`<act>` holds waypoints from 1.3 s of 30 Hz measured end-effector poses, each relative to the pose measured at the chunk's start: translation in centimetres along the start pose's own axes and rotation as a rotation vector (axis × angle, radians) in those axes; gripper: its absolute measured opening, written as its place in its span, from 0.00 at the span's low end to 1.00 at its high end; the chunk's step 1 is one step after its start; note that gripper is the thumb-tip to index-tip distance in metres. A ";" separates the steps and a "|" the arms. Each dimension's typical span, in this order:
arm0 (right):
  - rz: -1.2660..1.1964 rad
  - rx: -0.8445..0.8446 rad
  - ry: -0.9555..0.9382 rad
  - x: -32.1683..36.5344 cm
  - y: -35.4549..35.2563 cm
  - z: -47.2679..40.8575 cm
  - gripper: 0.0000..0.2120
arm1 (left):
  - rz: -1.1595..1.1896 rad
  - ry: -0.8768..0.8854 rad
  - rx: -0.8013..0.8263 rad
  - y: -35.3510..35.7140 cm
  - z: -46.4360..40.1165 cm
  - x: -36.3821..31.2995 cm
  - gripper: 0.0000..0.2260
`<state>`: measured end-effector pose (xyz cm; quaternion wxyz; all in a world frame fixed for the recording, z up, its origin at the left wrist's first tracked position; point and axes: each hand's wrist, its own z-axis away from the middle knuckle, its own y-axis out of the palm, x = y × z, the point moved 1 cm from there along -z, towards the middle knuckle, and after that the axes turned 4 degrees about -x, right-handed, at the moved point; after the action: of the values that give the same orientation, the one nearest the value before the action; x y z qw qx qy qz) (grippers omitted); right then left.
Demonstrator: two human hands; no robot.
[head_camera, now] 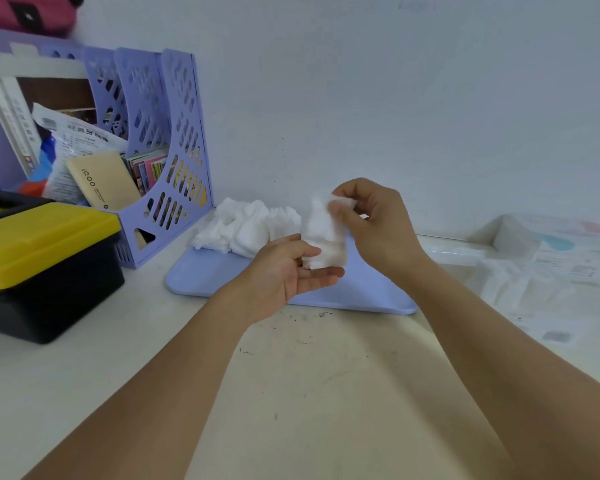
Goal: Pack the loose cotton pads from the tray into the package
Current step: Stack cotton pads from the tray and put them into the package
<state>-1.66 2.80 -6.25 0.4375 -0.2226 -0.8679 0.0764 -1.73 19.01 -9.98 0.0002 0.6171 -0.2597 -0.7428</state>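
Observation:
A stack of white cotton pads (324, 237) is held upright above the pale blue tray (219, 275). My left hand (288, 268) grips its lower end, palm up, thumb on the front. My right hand (371, 220) pinches its top end from the right. A loose heap of more white cotton pads (246, 225) lies on the tray's far left part, against the wall. The clear plastic package (520, 278) with printed labels lies flat on the table at the right, and some white pads show through it.
A purple slotted file rack (174, 140) full of papers and a beige box stands at the left by the wall. A black toolbox with a yellow lid (42, 258) sits at the left edge. The cream tabletop (309, 375) has small ink marks.

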 end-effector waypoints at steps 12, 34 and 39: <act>-0.071 0.194 0.110 0.2 -1.2 -0.3 0.04 | -0.053 0.030 0.006 -0.1 0.0 0.1 0.16; 0.178 0.550 0.193 1.3 0.5 0.7 0.20 | -0.387 0.078 -0.015 1.0 -0.2 0.8 0.16; 0.217 0.567 0.170 2.0 -3.7 0.0 0.13 | -0.467 0.209 -0.070 2.7 0.2 0.7 0.22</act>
<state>-3.88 0.46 -3.56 0.5422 -0.1887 -0.7435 0.3429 -2.90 16.55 -9.56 -0.1232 0.7335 -0.0829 -0.6633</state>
